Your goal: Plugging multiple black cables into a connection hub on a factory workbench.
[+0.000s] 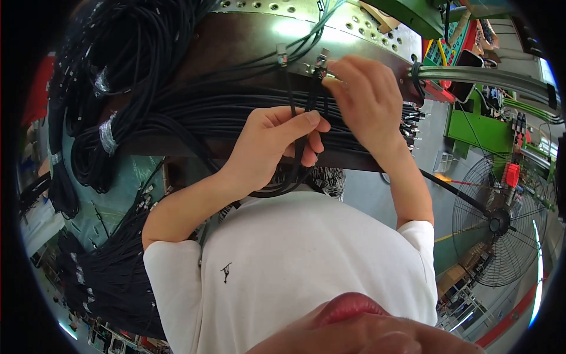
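Note:
Black cables (pixel 299 154) run through my left hand (pixel 274 135), whose thumb and fingers are closed around them above the dark bench. From this grip the cable ends point away from me, tipped with metal connectors. One connector (pixel 282 58) stands apart on the left. A tighter group of connectors (pixel 321 64) sits to its right. My right hand (pixel 371 97) is curled beside that group, thumb and forefinger pinched at a metal connector end. Fingertips partly cover the exact contact there. Below both hands, a thick bundle of black cables (pixel 212 106) lies across the bench.
Coiled black cables (pixel 141 53) with clear wrapping fill the left of the bench (pixel 236 36). More cables (pixel 106 283) hang at lower left. A perforated metal plate (pixel 348 20) lies at the back. To the right are a metal rail (pixel 489 75) and a large fan (pixel 498 223).

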Available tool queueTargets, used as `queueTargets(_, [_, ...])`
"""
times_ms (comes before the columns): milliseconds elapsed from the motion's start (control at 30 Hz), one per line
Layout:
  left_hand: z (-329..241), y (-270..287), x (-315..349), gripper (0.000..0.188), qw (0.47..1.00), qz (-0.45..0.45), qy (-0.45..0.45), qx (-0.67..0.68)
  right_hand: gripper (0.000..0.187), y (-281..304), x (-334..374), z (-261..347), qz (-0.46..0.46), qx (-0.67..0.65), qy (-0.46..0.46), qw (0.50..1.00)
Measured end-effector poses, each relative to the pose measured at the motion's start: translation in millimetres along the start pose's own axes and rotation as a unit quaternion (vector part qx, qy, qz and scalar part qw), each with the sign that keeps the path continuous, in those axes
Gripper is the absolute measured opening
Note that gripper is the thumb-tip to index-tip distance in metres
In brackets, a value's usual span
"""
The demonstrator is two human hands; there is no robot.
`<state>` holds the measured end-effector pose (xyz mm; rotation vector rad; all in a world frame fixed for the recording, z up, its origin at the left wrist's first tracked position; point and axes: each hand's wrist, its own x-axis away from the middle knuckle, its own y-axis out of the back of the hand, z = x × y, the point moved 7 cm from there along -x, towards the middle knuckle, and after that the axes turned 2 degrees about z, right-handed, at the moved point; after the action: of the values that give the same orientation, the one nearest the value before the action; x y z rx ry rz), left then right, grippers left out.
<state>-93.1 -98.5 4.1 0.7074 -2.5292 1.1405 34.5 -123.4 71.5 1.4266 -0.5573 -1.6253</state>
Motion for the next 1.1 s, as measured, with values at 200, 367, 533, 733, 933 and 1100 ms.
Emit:
queueTargets(200, [-36, 2, 15, 0.037, 0.964, -0.068, -0.218, -0.139, 0.017, 3, 25, -23, -0.055, -0.017, -0.076, 0.995])
queueTargets(367, [-11, -15, 12, 0.043, 0.998, 0.042, -0.02, -0.052, 0.016, -16, 42, -41, -0.006, -0.166, -0.214, 0.963])
queueTargets(533, [-1, -19, 7, 0.043, 0.994, 0.106, 0.017, -0.013, 0.012, -18, 31, -40, 0.036, -0.139, -0.215, 0.966])
queueTargets(733, [0, -22, 5, 0.045, 0.993, 0.116, 0.022, -0.001, 0.012, -20, 34, -42, 0.03, -0.152, -0.232, 0.96])
queueTargets(933, [-1, -24, 5, 0.045, 0.993, 0.112, 0.031, -0.026, 0.015, -16, 37, -39, 0.014, -0.101, -0.192, 0.976])
queueTargets(1100, [-1, -40, -3, 0.045, 0.987, 0.147, 0.069, -0.017, 0.02, 22, 24, -7, -0.066, -0.01, -0.029, 0.997])
